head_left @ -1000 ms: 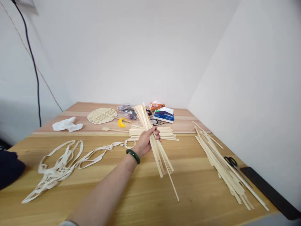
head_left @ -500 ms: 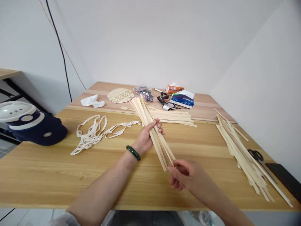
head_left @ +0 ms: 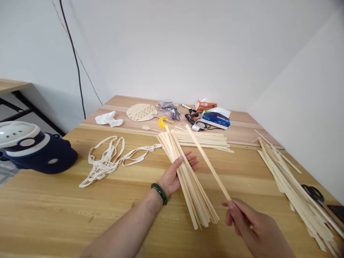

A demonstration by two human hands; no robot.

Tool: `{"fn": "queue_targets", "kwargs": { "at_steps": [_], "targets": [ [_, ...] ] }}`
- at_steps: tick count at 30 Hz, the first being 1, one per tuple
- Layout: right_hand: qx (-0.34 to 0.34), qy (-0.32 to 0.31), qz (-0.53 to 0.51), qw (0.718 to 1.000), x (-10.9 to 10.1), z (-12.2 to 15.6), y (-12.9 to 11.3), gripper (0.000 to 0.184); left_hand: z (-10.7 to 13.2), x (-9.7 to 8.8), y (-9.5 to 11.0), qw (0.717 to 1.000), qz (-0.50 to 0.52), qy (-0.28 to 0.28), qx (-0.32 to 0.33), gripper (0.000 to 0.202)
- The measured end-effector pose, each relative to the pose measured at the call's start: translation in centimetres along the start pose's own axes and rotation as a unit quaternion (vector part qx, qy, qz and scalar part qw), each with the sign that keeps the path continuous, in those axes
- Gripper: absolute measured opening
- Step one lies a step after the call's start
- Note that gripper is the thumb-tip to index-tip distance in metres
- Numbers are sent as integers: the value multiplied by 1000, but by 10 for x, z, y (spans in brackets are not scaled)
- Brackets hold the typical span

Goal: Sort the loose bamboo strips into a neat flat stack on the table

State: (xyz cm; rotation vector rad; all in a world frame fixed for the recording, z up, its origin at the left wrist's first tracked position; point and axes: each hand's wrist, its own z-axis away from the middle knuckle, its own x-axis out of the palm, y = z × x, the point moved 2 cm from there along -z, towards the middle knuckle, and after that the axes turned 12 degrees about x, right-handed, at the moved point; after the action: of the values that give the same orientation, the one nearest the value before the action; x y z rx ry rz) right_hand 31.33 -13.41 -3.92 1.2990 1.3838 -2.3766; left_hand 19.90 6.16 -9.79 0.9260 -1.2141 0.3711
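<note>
A fanned bundle of thin pale wooden strips (head_left: 192, 186) rests in my left hand (head_left: 176, 175), the thumb over the top and the fingers showing beyond the bundle's right side. My right hand (head_left: 248, 224) pinches one single wooden strip (head_left: 208, 163) by its near end. That strip points away and to the left, apart from the bundle. Behind the bundle, more strips (head_left: 212, 139) lie flat on the table. A larger heap of strips (head_left: 292, 190) lies along the right side.
Left of the bundle is a tangle of white cloth tape (head_left: 107, 161), with a navy and white container (head_left: 40, 148) beyond. At the back lie a woven fan (head_left: 141, 111), a yellow object (head_left: 162, 122), a glue gun (head_left: 191, 118) and a tissue box (head_left: 216, 118). Black-handled scissors (head_left: 313, 192) are far right.
My right hand has drawn one strip out of the bundle and moved right with it. The bundle has fanned wider and my left fingers have loosened. The view has shifted slightly.
</note>
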Motion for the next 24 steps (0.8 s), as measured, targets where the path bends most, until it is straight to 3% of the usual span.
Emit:
{"fn": "queue_targets", "kwargs": {
  "at_steps": [3, 6, 10, 14, 16, 18, 20, 22, 24],
  "targets": [
    [-87, 56, 82, 991, 22, -27, -5, 44, 5, 1, -2, 1000, -11, 0, -8, 57],
    [-135, 19, 113, 984, 39, -40, -13, 44, 7, 0, -1, 999, -26, 19, -1, 56],
    [-87, -50, 89, 991, 49, -39, -25, 42, 5, -1, 0, 996, -54, 68, 27, 49],
    [-34, -26, 104, 994, 69, -32, -36, 72, 8, 0, -4, 987, -91, 118, 64, 46],
    [-26, -16, 97, 995, 82, -31, -40, 71, 12, 1, -5, 982, -115, 131, 69, 51],
    [-13, -20, 52, 998, 92, -34, -41, 58, 15, 2, -4, 979, -139, 132, 68, 55],
    [13, -72, -55, 996, 96, -39, -40, 40, 16, 4, 0, 977, -162, 116, 69, 55],
    [50, -165, -204, 964, 95, -44, -38, 36, 16, 6, 5, 977, -177, 92, 71, 50],
    [85, -235, -335, 909, 91, -46, -38, 39, 14, 8, 8, 979, -178, 70, 65, 42]
  ]
}}
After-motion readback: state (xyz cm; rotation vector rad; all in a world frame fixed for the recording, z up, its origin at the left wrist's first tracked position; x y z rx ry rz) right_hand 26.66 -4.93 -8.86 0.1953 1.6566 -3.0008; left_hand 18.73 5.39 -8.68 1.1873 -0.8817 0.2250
